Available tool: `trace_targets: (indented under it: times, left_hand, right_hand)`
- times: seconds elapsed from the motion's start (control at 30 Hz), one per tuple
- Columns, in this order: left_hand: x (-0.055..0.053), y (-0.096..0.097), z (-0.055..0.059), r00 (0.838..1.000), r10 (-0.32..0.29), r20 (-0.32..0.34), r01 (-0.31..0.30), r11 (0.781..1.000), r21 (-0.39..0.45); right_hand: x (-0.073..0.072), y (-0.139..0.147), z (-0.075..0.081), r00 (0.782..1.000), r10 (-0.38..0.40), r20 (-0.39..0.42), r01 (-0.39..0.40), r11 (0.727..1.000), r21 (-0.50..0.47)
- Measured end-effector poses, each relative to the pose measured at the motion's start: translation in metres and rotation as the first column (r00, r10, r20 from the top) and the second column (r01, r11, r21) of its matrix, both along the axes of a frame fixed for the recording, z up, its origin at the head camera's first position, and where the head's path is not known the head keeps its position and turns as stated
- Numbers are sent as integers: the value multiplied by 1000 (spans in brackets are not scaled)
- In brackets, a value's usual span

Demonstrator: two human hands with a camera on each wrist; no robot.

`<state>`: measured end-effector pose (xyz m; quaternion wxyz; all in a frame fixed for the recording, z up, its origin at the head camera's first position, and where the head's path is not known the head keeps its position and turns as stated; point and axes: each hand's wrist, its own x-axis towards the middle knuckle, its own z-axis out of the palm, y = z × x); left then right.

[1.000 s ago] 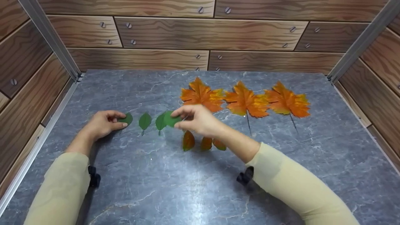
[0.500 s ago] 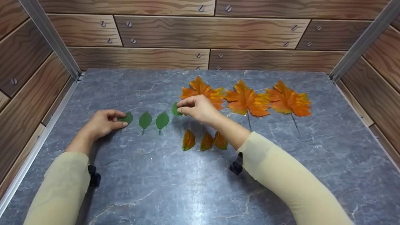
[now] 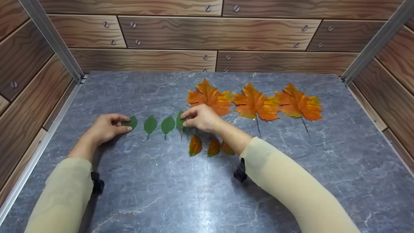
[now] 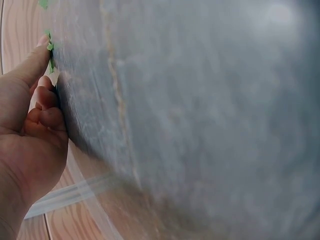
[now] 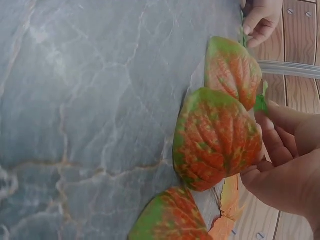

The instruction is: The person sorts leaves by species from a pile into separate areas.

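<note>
Four green leaves would be too exact, so a row of several green leaves crosses the left-middle of the table (image 3: 129,194) in the head view. At its left end, my left hand (image 3: 106,128) holds a green leaf (image 3: 133,122) by its edge between thumb and forefinger. Two more leaves, a left one (image 3: 150,124) and a right one (image 3: 168,124), lie stems toward me. My right hand (image 3: 204,119) pinches the row's rightmost green leaf (image 3: 179,119), upright beside them; its right part is hidden by the fingers. In the right wrist view, that hand (image 5: 295,155) shows behind red-green leaves.
Three orange maple leaves, a left one (image 3: 207,95), a middle one (image 3: 254,102) and a right one (image 3: 299,102), lie along the back. Three small orange-green leaves (image 3: 195,145) lie below my right hand. Wood-patterned walls (image 3: 161,34) enclose the table.
My right hand has carried its green leaf from over the neighbouring leaf, up and right, then down beside it at the row's right end. My left hand has stayed in place.
</note>
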<state>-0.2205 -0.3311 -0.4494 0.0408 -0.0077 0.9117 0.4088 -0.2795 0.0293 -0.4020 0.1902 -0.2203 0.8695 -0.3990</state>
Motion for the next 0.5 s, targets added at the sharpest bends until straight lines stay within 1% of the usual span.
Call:
trace_targets:
  times: [0.13, 0.27, 0.5]
  left_hand:
    - [0, 0, 0, 1000, -1, -6, 1, 1000, 4]
    - [0, 0, 0, 1000, -2, -6, 2, 1000, 3]
    - [0, -1, 0, 1000, -1, 8, 1, 1000, -7]
  right_hand:
    - [-2, 2, -3, 1000, 16, 18, -16, 1000, 25]
    - [-5, 6, -5, 999, 46, 19, -47, 998, 34]
    - [-6, 14, -4, 992, 108, 71, -109, 994, 8]
